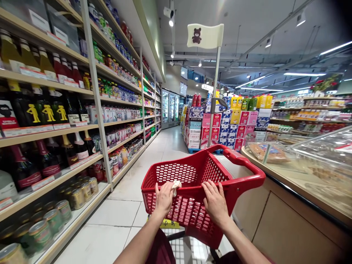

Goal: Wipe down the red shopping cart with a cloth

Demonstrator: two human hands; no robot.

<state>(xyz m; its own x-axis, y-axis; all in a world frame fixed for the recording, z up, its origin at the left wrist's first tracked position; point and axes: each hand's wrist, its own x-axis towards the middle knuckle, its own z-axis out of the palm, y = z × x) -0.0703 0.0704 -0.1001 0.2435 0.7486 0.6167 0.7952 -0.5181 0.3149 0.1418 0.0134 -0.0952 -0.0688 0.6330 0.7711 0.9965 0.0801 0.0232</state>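
A small red plastic shopping cart with honeycomb holes in its walls stands sideways in front of me, its handle to the right. My left hand is closed at the top edge of its near side, with a crumpled white tissue at the fingertips, against the rim. Farther right along the same rim, my right hand grips the cart, its fingers laid over the edge. No goods show in the visible part of the basket. A pole rises behind the cart, with a cream flag bearing a brown bear.
Shelves of bottles, cans and cartons line the left side. A glass-topped counter with packaged food stands close on the right. Ahead, the tiled aisle runs past stacked drink boxes towards glass-door fridges.
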